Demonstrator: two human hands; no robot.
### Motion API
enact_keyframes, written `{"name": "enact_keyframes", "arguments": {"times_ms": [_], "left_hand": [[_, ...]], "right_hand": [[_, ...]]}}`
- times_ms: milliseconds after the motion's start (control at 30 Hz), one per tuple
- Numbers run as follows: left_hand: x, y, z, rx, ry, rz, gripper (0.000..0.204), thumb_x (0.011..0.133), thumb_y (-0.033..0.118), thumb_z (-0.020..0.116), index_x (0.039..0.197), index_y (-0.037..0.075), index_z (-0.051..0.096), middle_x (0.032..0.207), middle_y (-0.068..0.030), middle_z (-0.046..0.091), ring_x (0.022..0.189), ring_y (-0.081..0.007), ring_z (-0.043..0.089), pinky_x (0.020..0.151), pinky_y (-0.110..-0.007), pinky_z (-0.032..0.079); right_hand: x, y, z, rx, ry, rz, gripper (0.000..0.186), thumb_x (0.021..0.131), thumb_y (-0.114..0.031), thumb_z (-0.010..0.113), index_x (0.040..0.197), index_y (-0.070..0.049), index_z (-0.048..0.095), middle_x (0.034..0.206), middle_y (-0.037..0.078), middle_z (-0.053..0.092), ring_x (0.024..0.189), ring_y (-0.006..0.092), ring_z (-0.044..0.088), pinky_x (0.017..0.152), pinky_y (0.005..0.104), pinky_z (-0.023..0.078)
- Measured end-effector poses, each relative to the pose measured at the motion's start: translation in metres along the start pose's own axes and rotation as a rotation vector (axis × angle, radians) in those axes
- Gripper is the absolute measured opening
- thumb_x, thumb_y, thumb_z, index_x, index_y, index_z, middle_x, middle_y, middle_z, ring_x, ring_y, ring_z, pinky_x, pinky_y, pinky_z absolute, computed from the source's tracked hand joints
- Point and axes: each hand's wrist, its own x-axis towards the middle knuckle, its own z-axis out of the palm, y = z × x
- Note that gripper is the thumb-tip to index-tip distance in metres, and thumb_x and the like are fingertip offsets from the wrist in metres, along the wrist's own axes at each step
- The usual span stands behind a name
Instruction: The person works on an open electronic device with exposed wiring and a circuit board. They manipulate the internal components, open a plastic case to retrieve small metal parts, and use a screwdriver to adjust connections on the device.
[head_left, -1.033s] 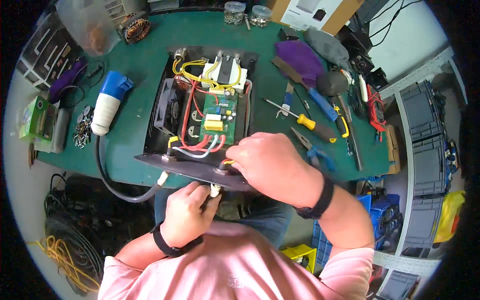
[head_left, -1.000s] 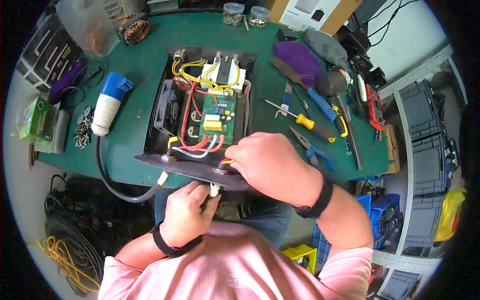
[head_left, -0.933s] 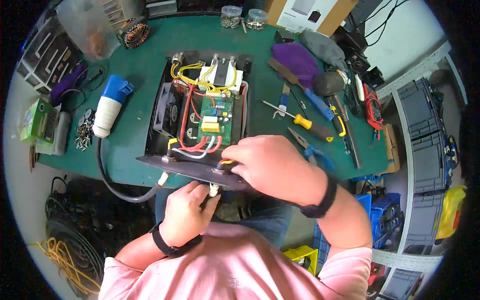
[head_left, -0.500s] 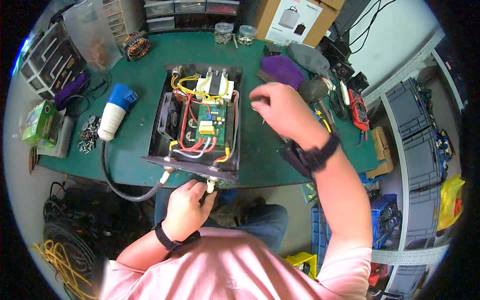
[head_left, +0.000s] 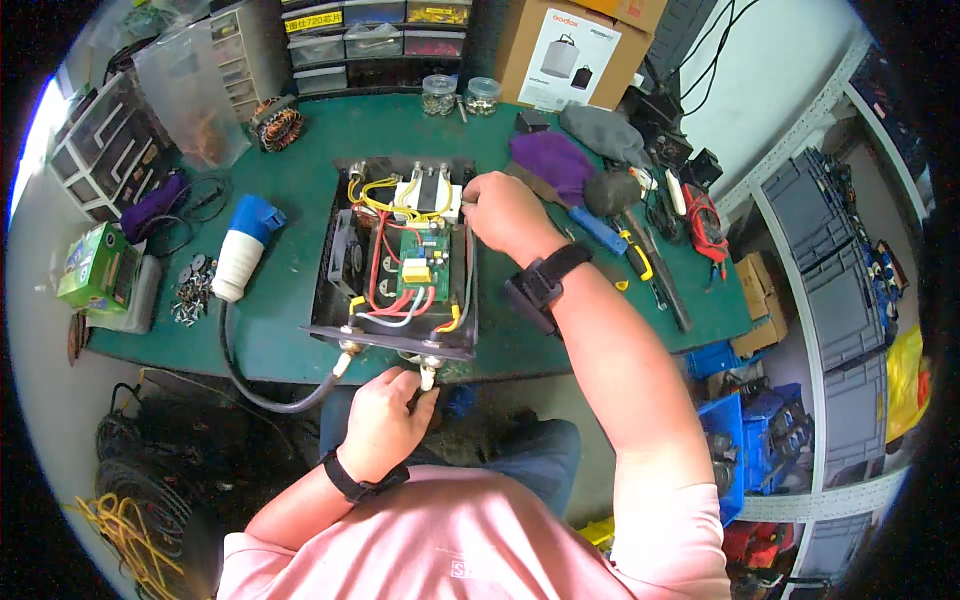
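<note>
An open black metal case [head_left: 325, 285] holds a green circuit board [head_left: 435, 262], a fan [head_left: 348, 255], yellow, red and pale wires, and a white block [head_left: 407, 200]. Its front plate [head_left: 388, 342] has two fittings. My left hand [head_left: 385, 420] is closed on the white connector [head_left: 428, 376] under the right fitting. My right hand [head_left: 505, 220] is at the case's upper right, fingertips pinched beside the white block; what they grip, if anything, is hidden. A blue and white plug [head_left: 243, 250] lies left of the case, its cable [head_left: 275, 395] running to the left fitting.
Loose screws [head_left: 192, 290] lie beside the plug. Tools, including blue-handled [head_left: 600, 230] and red ones [head_left: 703, 225], and a purple cloth [head_left: 550, 160] are at the right. Jars [head_left: 440, 95], a cardboard box [head_left: 610, 30] and drawer units [head_left: 375, 45] line the back. Crates [head_left: 830, 300] fill a shelf.
My right hand has moved from the front plate's fitting up to the case's upper right. My left hand stays on the connector. The camera's view has shifted, showing more of the bench's back.
</note>
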Motion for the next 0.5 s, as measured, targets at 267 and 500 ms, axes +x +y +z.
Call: {"name": "enact_keyframes", "arguments": {"times_ms": [267,500], "left_hand": [[0.0,-0.002,0.0,0.02,0.006,0.017,0.015,0.078,0.012,0.073,0.079,0.001,0.062,0.072,-0.0172,0.058,0.067,-0.0379,0.059,0.059,-0.044,0.047],[-0.001,-0.003,0.0,0.014,0.006,0.017,0.017,0.078,0.012,0.074,0.079,0.001,0.061,0.072,-0.0174,0.058,0.067,-0.0381,0.058,0.059,-0.044,0.046]], "right_hand": [[-0.004,0.001,0.004,0.095,0.094,0.029,0.016,0.076,-0.013,0.061,0.084,-0.003,0.071,0.089,0.022,0.068,0.089,0.04,0.064,0.08,0.0488,0.05],[-0.009,0.002,0.003,0.158,0.071,0.041,0.016,0.08,-0.014,0.062,0.086,-0.001,0.07,0.09,0.022,0.068,0.089,0.0405,0.064,0.08,0.0491,0.05]]}}
